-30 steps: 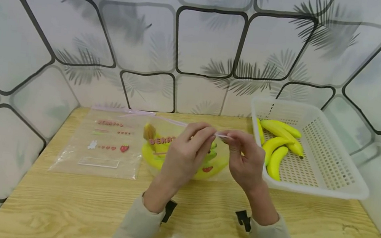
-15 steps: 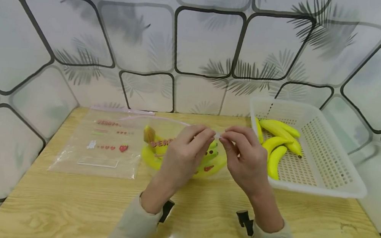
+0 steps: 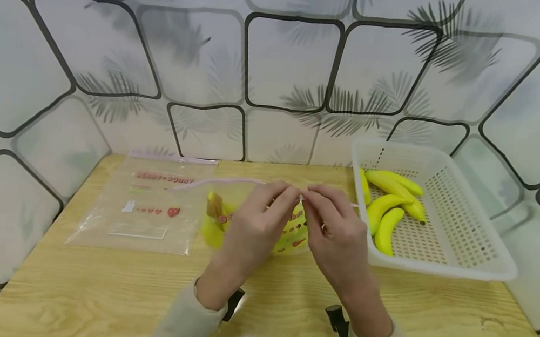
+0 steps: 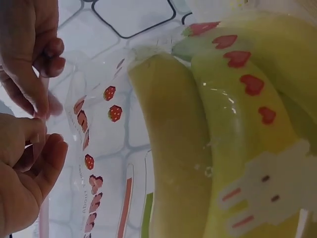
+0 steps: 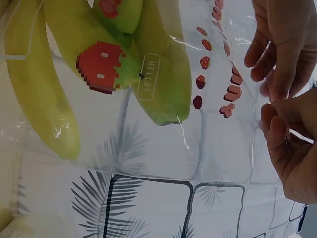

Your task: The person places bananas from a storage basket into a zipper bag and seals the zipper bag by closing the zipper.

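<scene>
A clear zip bag with red prints and a pink strip along its mouth stands in the middle of the table. Yellow bananas lie inside it, seen closer through the plastic in both wrist views. With thumb and fingertips my left hand pinches the bag's mouth strip near its middle. My right hand pinches the same strip just to the right, the fingertips of both hands almost touching. In the left wrist view the left hand is the lower one; in the right wrist view the right hand is lower.
To the left, a second clear zip bag lies flat on the wooden table. A white plastic basket holding several loose bananas stands at the right. Patterned fabric walls rise behind and at both sides.
My right hand shifts left and closer to the left hand along the strip. Some strip now shows beyond its right side, and the left part of the strip hangs over the flat bag.
</scene>
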Tool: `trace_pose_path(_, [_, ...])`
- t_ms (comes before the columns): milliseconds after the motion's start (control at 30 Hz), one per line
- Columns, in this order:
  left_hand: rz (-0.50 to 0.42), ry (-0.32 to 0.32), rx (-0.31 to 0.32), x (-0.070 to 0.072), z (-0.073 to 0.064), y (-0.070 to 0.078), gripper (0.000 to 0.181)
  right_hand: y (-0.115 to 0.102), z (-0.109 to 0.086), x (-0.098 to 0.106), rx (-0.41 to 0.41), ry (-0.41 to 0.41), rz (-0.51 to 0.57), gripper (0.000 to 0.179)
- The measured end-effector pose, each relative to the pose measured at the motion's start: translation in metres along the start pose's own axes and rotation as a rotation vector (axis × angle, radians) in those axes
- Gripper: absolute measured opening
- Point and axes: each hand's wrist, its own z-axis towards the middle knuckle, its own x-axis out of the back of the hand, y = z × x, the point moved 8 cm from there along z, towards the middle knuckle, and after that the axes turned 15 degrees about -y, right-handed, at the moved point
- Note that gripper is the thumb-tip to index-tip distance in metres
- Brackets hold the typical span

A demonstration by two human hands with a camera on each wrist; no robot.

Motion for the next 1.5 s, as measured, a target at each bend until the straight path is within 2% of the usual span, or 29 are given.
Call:
trace_pose_path(167, [-0.021, 0.003, 0.012, 0.005, -0.001, -0.006, 0.011, 0.007, 0.0, 0.002, -0.019, -0.003, 0.085, 0.008])
trace_pose_path(300, [-0.022, 0.0, 0.028, 0.008, -0.003, -0.011, 0.012, 0.009, -0.003, -0.001, -0.033, -0.013, 0.132, 0.017])
trace_pose_path(433, [0.011, -0.013, -0.02, 0.008, -0.003, -0.004, 0.012, 0.004, -0.003, -0.006, 0.011, -0.018, 0.122, 0.014])
trace_pose_path(500, [0.024, -0.014, -0.035, 0.008, -0.002, -0.002, 0.011, 0.003, -0.003, -0.006, 0.026, -0.004, 0.116, 0.018])
trace_pose_path(567, [0.01, -0.011, -0.019, 0.01, -0.002, -0.006, 0.011, 0.005, -0.001, -0.004, 0.025, 0.017, 0.123, 0.017])
trace_pose_path(667, [-0.024, -0.003, 0.035, 0.014, -0.005, -0.016, 0.015, 0.01, -0.001, -0.001, -0.004, 0.025, 0.136, 0.004])
trace_pose_path(767, [-0.035, -0.003, 0.059, 0.016, -0.008, -0.021, 0.018, 0.012, -0.002, -0.002, -0.03, 0.002, 0.134, 0.011])
trace_pose_path(867, [-0.007, -0.015, 0.037, 0.014, -0.008, -0.016, 0.015, 0.008, -0.003, -0.008, -0.02, -0.028, 0.126, 0.015])
trace_pose_path(1000, [-0.004, -0.029, 0.006, 0.012, -0.006, -0.009, 0.013, 0.003, -0.003, -0.011, 0.025, -0.005, 0.106, 0.017])
trace_pose_path(1033, [-0.014, -0.035, 0.006, 0.012, -0.006, -0.009, 0.013, 0.003, -0.002, -0.011, 0.032, 0.006, 0.101, 0.016])
trace_pose_path(1133, [-0.041, -0.027, 0.024, 0.014, -0.007, -0.014, 0.013, 0.008, -0.002, -0.006, 0.018, 0.033, 0.097, 0.028])
trace_pose_path(1233, [-0.032, -0.016, 0.036, 0.016, -0.007, -0.016, 0.013, 0.011, -0.003, -0.004, -0.011, 0.042, 0.132, 0.032])
trace_pose_path(1400, [-0.011, -0.009, -0.013, 0.013, -0.006, -0.008, 0.012, 0.007, -0.002, -0.008, 0.008, 0.031, 0.173, 0.029])
trace_pose_path(1500, [-0.02, -0.01, -0.012, 0.013, -0.006, -0.008, 0.011, 0.004, -0.001, -0.009, 0.036, 0.038, 0.172, 0.026])
